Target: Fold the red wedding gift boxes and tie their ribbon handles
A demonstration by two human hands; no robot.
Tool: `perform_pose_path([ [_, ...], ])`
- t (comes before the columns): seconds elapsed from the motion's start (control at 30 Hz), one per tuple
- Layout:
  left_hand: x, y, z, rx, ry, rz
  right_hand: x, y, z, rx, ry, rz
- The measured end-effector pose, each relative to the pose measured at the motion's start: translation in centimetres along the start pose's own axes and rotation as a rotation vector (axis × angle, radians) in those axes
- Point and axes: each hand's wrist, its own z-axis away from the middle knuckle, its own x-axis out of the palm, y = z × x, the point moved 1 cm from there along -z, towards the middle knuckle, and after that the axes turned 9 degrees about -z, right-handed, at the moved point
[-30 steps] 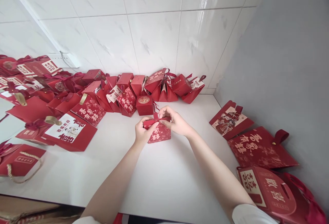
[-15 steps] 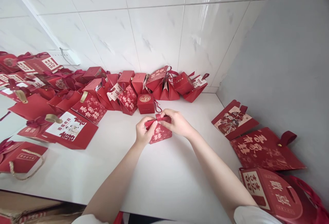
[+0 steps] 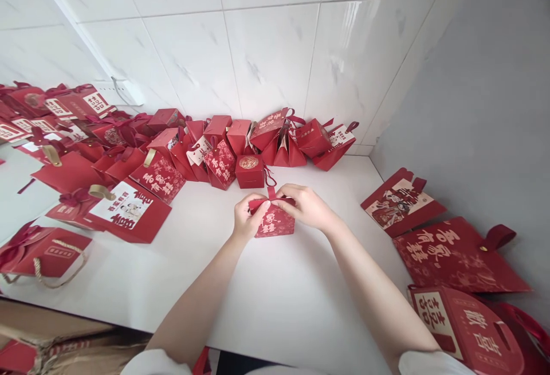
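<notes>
A small red gift box (image 3: 279, 223) with pale printed characters stands on the white table (image 3: 275, 295) between my hands. My left hand (image 3: 248, 214) pinches the left part of its top edge, thumb on the front face. On the right part of the same edge, my right hand (image 3: 307, 207) closes with its thumb and fingers. Between the two hands a red ribbon loop (image 3: 272, 192) sticks up from the box top. My fingers hide much of the upper edge. Just behind stands a red cube-shaped box (image 3: 250, 171) with a gold emblem and a thin cord.
Many red gift boxes (image 3: 158, 177) crowd the left and back of the table, against a tiled wall (image 3: 270, 59). At right, a flat red box (image 3: 455, 254) and a rounded red box (image 3: 476, 329) lean by the grey wall. Cardboard (image 3: 51, 320) shows below the table edge at lower left.
The view has shifted slightly, so the scene sits a little further right. The ribbon loop between my hands now stands up straighter; both hands still grip the box top.
</notes>
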Motion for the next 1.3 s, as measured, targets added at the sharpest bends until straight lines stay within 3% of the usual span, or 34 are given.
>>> perform_pose_path([
  [0.37,0.1,0.1,-0.1,-0.048,-0.017,0.008,0.7,0.0,0.0,-0.033,0.036,0.195],
  [0.7,0.2,0.2,-0.1,-0.057,0.047,0.077,-0.4,-0.9,0.0,0.086,0.009,0.002],
  [1.03,-0.1,1.8,-0.5,0.069,-0.041,-0.075,-0.5,-1.6,0.1,0.100,-0.007,-0.062],
  [1.3,-0.5,1.8,-0.7,0.009,-0.073,-0.025,-0.6,-2.4,0.2,0.127,0.014,-0.096],
])
